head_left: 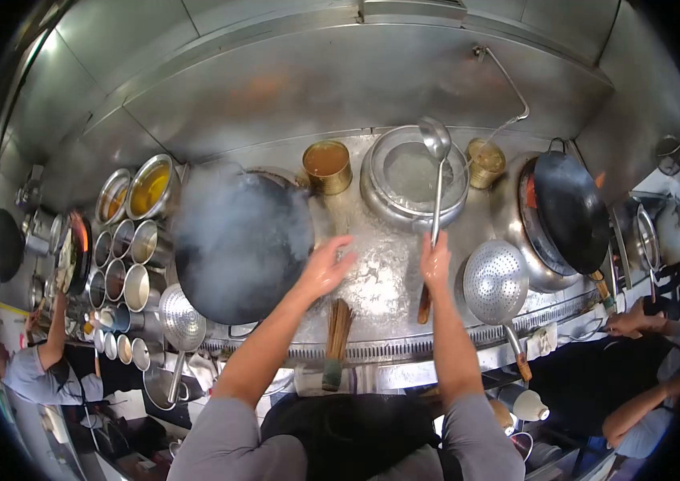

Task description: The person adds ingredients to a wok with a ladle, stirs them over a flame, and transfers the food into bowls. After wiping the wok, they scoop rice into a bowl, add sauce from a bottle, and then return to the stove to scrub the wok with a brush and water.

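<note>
My right hand (436, 263) is wrapped round the handle of a metal ladle (436, 144), whose bowl is raised over the rim of a round steel pot (372, 180) of cloudy liquid. The ladle's wooden end sticks out below my fist. My left hand (327, 268) is empty, fingers apart, just right of a large black wok (236, 248) that gives off thick steam. The steam hides much of the wok's inside. Below my left hand a bamboo brush (338, 341) lies on the steel cooktop (380, 280).
A perforated strainer (497, 280) rests at right, beside a tilted black wok (571, 212) near flame. Two tins (327, 167) stand at the back; a tap (508, 80) runs into the right one. Metal cups (143, 287) and oil bowls (150, 186) fill the left. People work at both sides.
</note>
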`<state>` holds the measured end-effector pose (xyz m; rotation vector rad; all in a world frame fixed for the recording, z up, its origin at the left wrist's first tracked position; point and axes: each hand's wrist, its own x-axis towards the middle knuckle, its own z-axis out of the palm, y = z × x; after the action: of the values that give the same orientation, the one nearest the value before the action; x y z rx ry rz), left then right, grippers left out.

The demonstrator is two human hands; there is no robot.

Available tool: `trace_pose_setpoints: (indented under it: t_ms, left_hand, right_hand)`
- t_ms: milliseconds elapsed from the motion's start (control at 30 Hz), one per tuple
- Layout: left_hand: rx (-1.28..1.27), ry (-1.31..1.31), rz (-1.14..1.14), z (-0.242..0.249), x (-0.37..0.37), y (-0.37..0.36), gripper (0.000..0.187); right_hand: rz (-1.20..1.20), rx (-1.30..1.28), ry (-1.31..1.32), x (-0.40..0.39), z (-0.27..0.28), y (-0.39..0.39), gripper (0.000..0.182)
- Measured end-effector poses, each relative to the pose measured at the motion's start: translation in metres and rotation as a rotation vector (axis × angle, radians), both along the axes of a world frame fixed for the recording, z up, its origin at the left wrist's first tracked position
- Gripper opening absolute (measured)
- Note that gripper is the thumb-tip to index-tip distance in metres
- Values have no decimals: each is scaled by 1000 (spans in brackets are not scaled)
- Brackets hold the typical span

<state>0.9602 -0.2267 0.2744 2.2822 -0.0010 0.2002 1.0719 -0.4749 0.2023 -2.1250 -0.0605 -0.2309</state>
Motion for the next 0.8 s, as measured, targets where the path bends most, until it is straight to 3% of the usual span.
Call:
trace_pose_setpoints:
  t_ms: [133, 267, 333, 400, 467, 500, 567, 600, 633, 667, 700, 800]
  left_hand:
    - [-142, 132, 288, -16, -99, 79, 31]
    - [-154, 118, 482, -28, -144, 137, 27]
    - [-213, 47, 513, -26, -156, 152, 27]
    - [-208, 8, 543, -30, -164, 158, 26]
    - [-201, -36, 556, -30, -173, 155, 25]
    - [-83, 23, 504, -25, -180, 150, 24]
    - [53, 43, 452, -28, -199, 138, 19]
    - [46, 52, 481, -33, -211, 133, 19]
    - [194, 14, 436, -39, -224, 129, 20]
    - [343, -21, 394, -44, -234, 126, 22]
    - [309, -24, 414, -46, -241, 119, 22]
    - [201, -116, 466, -38, -257, 106, 27]
  right_hand:
    - [-34, -251, 77, 30, 18, -11, 26]
    - [81, -301, 111, 65, -21, -26, 22]
    - [122, 454, 617, 61, -8, -24, 19]
    - [106, 736, 856, 49, 17, -25, 19]
    - [153, 870, 881, 58, -2, -38, 25]
    - [177, 842, 892, 58, -7, -43, 25]
    - [168, -58, 453, 52, -15, -45, 28]
    - [49, -391, 250, 32, -12, -39, 36]
    - [-69, -708, 25, 5, 2, -29, 48]
    - [-50, -708, 4, -12, 11, -25, 56]
    - [-23, -708, -19, -27, 18, -22, 66]
    - [58, -502, -125, -70, 17, -4, 63]
